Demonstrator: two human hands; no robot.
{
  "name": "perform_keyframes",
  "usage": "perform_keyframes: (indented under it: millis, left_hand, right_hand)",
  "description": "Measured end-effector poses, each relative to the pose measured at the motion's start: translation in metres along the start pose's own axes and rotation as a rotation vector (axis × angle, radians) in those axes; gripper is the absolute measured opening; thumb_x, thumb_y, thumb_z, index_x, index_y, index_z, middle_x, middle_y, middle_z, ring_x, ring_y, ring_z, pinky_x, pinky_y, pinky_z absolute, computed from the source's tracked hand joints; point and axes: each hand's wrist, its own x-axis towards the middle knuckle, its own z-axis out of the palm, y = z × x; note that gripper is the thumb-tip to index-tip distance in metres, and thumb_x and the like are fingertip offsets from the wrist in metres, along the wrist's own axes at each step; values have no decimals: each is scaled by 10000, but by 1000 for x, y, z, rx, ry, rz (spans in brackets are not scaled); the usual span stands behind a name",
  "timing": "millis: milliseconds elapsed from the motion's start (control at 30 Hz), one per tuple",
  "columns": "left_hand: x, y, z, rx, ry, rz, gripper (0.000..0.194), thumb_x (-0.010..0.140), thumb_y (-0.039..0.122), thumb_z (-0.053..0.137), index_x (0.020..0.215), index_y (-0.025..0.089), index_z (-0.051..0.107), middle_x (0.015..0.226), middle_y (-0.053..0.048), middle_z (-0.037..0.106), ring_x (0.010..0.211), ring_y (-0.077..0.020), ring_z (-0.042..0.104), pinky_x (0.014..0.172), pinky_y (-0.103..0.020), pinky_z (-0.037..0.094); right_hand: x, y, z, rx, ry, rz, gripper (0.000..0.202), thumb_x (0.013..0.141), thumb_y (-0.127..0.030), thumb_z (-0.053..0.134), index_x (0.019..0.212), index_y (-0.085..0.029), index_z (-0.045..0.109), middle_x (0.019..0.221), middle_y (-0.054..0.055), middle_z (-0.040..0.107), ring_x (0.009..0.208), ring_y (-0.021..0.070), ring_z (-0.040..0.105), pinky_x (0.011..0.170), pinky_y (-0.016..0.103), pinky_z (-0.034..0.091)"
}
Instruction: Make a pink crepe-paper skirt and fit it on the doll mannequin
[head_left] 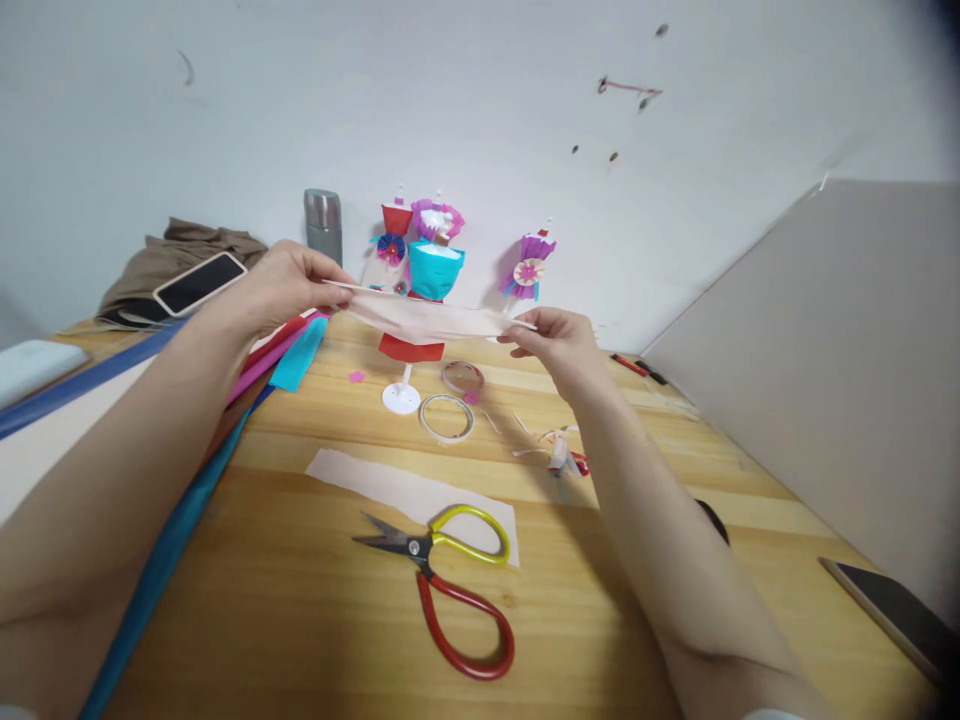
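Note:
A pale pink paper strip [427,318] is stretched between my hands, in front of a small dress form [436,270] with a turquoise top and red lower part on a white stand. My left hand [300,278] pinches the strip's left end. At the right end, my right hand [547,335] grips it between thumb and fingers. Below lies another pale strip [405,485] on the table. Scissors [421,550] with one yellow and one red handle rest partly on it, blades apart. Two tape rings [447,437] lie beside the stand's base.
More decorated dress forms [529,268] stand by the wall, near a grey flask [324,225]. Coloured paper rolls [180,530] and brown cloth [176,262] are on the left. Paper scraps [561,455] and markers [630,365] lie right; a phone [892,610] is at the right edge.

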Motion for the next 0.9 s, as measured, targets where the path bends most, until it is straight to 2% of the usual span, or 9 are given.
perform_keyframes:
  millis: [267,433,500,567,667,800,900]
  left_hand:
    - [3,-4,-1,-12,-1,-1,251,605,259,760,798,100,754,627,-31,660,596,-124,574,635,-254,477]
    - [0,0,-3,3,-18,4,200,613,272,744,742,120,742,592,-35,643,570,-131,541,584,-267,446]
    - [-1,3,-6,40,-29,6,174,635,291,733,717,137,735,536,-12,595,529,-121,491,532,-255,396]
    - [-3,6,-10,88,-53,-5,141,653,294,727,689,158,726,490,12,533,493,-111,436,494,-246,331]
    - [-6,10,-19,183,-186,-53,127,676,275,727,613,171,694,464,29,462,468,-100,382,478,-238,257]
    - [-10,14,-28,344,-477,-155,195,662,275,794,569,161,666,465,33,440,460,-98,342,486,-241,228]
    - [-16,13,-22,480,-534,-118,222,641,325,820,579,171,674,513,10,528,502,-137,416,507,-250,267]
  right_hand:
    - [1,3,1,5,-4,10,171,662,-321,743,716,-184,656,720,31,679,716,164,646,655,283,542]
    - [2,2,1,18,-22,21,208,643,-349,744,718,-182,644,704,37,675,709,174,652,623,278,521]
    - [0,-1,-1,5,-41,21,206,638,-346,740,696,-182,629,658,33,662,638,161,630,558,261,479]
    - [-3,-5,-4,-36,-70,29,185,644,-336,722,670,-185,618,552,9,611,506,123,545,471,242,387]
    - [-10,-12,-9,-111,-116,52,167,658,-336,698,653,-186,624,425,-29,499,397,82,391,414,234,244]
    - [-24,-19,-13,-129,-240,139,193,650,-360,723,651,-181,651,430,-28,471,397,70,340,405,231,184]
    - [-35,-20,-8,44,-293,223,233,622,-381,758,617,-191,623,449,-33,458,395,59,314,396,232,159]
